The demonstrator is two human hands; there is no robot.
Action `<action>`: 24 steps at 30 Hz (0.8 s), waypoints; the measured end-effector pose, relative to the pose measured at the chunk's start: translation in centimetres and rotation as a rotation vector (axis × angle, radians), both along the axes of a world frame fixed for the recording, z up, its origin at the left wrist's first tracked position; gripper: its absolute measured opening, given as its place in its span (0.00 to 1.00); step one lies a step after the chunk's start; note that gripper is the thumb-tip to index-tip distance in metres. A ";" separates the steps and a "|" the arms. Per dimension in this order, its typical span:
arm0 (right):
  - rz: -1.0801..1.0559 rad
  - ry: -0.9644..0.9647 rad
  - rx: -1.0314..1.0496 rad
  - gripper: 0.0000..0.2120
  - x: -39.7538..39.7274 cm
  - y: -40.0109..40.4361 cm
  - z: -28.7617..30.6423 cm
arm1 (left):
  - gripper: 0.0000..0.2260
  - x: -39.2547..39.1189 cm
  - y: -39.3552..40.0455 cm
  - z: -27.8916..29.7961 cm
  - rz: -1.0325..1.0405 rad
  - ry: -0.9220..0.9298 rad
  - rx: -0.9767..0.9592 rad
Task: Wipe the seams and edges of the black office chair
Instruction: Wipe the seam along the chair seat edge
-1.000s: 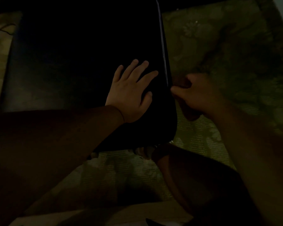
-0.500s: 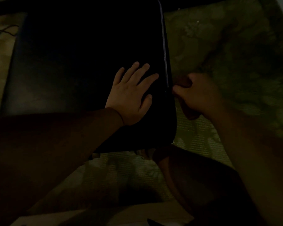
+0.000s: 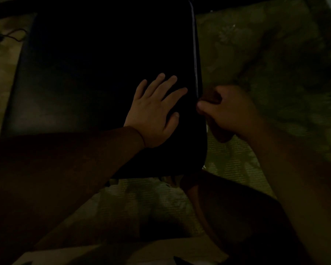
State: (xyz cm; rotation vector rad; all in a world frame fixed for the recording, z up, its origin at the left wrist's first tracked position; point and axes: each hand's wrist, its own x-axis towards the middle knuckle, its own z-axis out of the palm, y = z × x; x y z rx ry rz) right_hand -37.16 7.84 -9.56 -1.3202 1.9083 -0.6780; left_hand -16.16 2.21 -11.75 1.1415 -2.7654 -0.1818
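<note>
The scene is very dark. The black office chair seat [image 3: 96, 77] fills the upper middle, with a pale seam line along its right edge [image 3: 195, 54]. My left hand [image 3: 155, 111] lies flat on the seat near that edge, fingers spread. My right hand [image 3: 229, 109] is at the seat's right side, curled round a dark cloth [image 3: 211, 97] that bulges above and below my fist and touches the edge seam.
A green patterned carpet [image 3: 266, 54] covers the floor to the right and below the seat. My knee [image 3: 227, 207] sits just under the seat's front right corner. A thin cable [image 3: 10, 36] lies at the far left.
My right hand with the cloth has slid slightly along the right edge seam. The left hand has stayed put on the seat.
</note>
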 end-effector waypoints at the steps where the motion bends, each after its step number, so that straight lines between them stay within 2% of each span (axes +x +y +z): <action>1: -0.025 0.035 0.004 0.13 -0.1 -0.1 -0.1 | 0.28 0.0 0.0 0.0 0.000 -0.002 0.007; 3: -0.058 0.069 -0.003 0.14 -0.3 -0.1 -0.2 | 0.29 0.1 0.1 0.0 0.001 -0.007 0.016; 6: 0.027 -0.041 0.012 0.10 0.3 -0.1 0.0 | 0.33 0.2 0.1 0.0 0.017 -0.023 0.005; 11: -0.041 0.117 0.018 0.13 -0.3 -0.5 -0.1 | 0.34 0.0 -0.3 0.6 0.069 -0.063 0.063; 16: -0.040 -0.011 -0.049 0.12 0.1 -0.4 0.0 | 0.24 -2.9 -2.5 2.9 0.199 -0.039 0.033; 18: -0.045 0.011 -0.041 0.12 0.0 -0.2 -0.1 | 0.22 -3.5 -2.7 2.7 0.210 -0.017 -0.015; 21: -0.091 0.050 -0.024 0.12 -0.3 -0.2 -0.3 | 0.25 -2.9 -2.4 1.5 0.209 0.012 -0.057; 24: -0.075 -0.028 -0.019 0.12 0.3 -0.5 0.2 | 0.29 -2.8 -2.7 1.0 0.224 -0.009 -0.026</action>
